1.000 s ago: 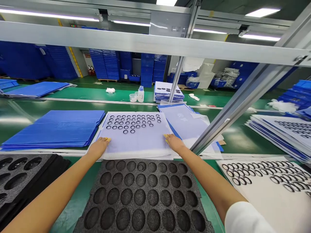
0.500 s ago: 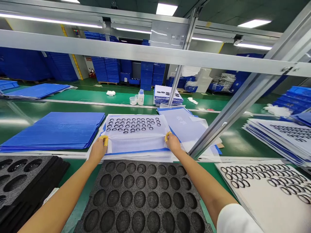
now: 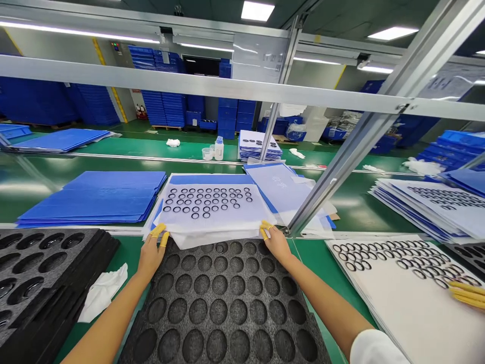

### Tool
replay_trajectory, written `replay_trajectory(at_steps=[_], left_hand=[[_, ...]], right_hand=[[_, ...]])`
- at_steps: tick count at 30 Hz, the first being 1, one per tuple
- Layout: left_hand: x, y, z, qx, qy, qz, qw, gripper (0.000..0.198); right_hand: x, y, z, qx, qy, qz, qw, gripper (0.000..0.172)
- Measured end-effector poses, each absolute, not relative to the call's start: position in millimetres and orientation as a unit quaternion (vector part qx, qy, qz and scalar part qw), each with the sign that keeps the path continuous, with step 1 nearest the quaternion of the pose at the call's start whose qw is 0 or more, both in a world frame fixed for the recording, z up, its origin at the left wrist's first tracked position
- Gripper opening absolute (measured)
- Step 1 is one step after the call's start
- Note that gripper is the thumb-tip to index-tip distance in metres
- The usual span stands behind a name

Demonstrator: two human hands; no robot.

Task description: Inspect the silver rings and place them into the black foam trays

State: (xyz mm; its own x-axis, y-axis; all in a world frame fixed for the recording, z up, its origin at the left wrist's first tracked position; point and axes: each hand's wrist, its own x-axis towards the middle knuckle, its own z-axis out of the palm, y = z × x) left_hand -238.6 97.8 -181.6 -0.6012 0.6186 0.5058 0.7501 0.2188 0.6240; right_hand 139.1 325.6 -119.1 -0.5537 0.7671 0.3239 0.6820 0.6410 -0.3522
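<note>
A thin white sheet (image 3: pixel 220 222) bearing rows of black rings (image 3: pixel 206 209) lies over a stack of white and blue sheets, its near edge hanging over the top of a black foam tray (image 3: pixel 227 273). My left hand (image 3: pixel 157 241), with yellow finger covers, pinches the sheet's near left corner. At the near right corner, my right hand (image 3: pixel 270 236) grips the same sheet, also with yellow-covered fingers. Round pockets fill the foam tray between my forearms; one in the far row holds a ring.
Blue sheets (image 3: pixel 98 194) lie at the left, above stacked foam trays (image 3: pixel 45 268) and a white cloth (image 3: pixel 104 293). A metal post (image 3: pixel 341 156) slants at the right. Beyond it, another person's yellow-covered fingers (image 3: pixel 468 294) touch a ring-covered sheet stack (image 3: pixel 382 298).
Both my hands have pulled the sheet's near edge toward me, over the foam tray's far edge. The sheet lies flatter, with the rings nearer. Another person's fingers have appeared at the right.
</note>
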Motion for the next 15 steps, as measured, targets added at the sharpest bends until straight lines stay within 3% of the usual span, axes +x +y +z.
replay_trajectory(at_steps=[11, 15], left_hand=[[-196.6, 62.3, -204.6, -0.412, -0.81, -0.417, 0.009, 0.066], [-182.8, 40.2, -202.0, -0.388, -0.836, -0.388, -0.021, 0.052]], right_hand=[[169.8, 295.1, -124.5, -0.439, -0.845, 0.139, 0.273, 0.028], [189.1, 288.5, -129.5, -0.508, -0.793, 0.16, 0.295, 0.041]])
